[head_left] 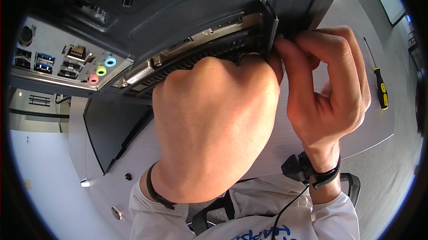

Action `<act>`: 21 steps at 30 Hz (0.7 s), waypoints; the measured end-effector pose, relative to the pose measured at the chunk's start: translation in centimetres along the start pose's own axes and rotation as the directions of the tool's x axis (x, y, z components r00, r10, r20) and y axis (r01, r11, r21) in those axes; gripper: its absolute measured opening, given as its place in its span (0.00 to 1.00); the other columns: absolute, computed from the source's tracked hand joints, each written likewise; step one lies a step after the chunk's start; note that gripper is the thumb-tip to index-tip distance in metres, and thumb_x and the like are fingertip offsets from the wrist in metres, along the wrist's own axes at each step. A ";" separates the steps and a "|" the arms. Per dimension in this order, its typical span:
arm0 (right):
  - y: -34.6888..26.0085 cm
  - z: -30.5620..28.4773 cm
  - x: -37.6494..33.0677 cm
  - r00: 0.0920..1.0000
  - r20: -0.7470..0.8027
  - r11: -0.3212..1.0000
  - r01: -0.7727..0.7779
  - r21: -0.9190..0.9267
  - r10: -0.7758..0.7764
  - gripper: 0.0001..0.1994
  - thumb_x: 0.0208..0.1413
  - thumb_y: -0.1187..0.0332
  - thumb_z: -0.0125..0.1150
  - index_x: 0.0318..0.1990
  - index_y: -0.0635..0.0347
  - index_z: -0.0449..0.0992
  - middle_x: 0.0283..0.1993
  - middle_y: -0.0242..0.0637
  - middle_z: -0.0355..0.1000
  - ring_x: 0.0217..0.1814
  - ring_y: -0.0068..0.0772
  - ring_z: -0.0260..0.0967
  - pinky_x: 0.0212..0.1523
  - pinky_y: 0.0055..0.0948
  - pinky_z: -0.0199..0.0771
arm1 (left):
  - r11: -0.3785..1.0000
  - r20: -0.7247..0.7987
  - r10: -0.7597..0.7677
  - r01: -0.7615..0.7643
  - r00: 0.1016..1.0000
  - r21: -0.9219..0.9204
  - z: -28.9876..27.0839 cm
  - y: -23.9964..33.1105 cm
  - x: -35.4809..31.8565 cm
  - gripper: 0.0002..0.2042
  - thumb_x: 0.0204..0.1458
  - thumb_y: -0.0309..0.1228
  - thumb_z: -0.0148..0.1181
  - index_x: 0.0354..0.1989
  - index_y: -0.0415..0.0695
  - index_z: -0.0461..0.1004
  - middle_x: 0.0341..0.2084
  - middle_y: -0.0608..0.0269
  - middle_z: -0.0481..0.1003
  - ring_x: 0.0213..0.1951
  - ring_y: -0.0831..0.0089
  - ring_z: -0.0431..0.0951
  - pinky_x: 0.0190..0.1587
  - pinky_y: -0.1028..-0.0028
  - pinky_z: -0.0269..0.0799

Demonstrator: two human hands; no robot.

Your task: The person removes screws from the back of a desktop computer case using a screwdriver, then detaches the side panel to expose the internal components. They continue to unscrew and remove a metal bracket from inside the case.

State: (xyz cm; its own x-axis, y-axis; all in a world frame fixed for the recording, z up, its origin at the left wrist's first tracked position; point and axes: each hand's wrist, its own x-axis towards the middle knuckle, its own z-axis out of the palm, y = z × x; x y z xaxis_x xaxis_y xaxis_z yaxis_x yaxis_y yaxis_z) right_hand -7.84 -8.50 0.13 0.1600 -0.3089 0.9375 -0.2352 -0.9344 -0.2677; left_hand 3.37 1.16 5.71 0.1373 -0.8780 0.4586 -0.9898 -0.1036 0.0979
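A dark computer case [178, 6] fills the upper part of the head view, its rear port panel [55, 57] at the left. Slots with silver card brackets [191, 39] run along its rear face. My left hand [214, 124] is closed, back toward me, against the slots; its fingertips are hidden. My right hand [332, 82] is closed in a pinch beside the upright metal tab [270, 21] at the right end of the slots. Its thumb and forefinger meet near the left hand's fingers. Whatever either hand grips is too hidden to make out.
A black and yellow screwdriver [381, 89] lies on the pale table [263, 151] to the right. At the left is a large flat black panel [113, 128]. A small black piece [128, 176] and a small white object [85, 183] are nearer the left edge.
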 end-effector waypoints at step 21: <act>-0.7 0.1 0.4 0.996 0.038 0.994 -0.079 -0.078 0.083 0.08 0.51 0.85 0.71 0.31 0.66 0.76 0.27 0.33 0.67 0.23 0.21 0.62 0.24 0.21 0.61 | 0.999 0.026 -0.014 0.013 1.000 0.030 -0.1 0.2 0.0 0.15 0.54 0.27 0.69 0.17 0.39 0.73 0.13 0.49 0.71 0.16 0.48 0.73 0.22 0.57 0.66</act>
State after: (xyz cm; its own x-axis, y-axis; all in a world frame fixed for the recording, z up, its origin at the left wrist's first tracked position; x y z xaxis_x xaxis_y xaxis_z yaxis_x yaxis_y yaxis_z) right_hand -7.56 -7.98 0.70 0.1762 -0.3914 0.9032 -0.3212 -0.8902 -0.3231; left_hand 3.22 1.19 5.87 0.1499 -0.8884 0.4339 -0.9886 -0.1289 0.0777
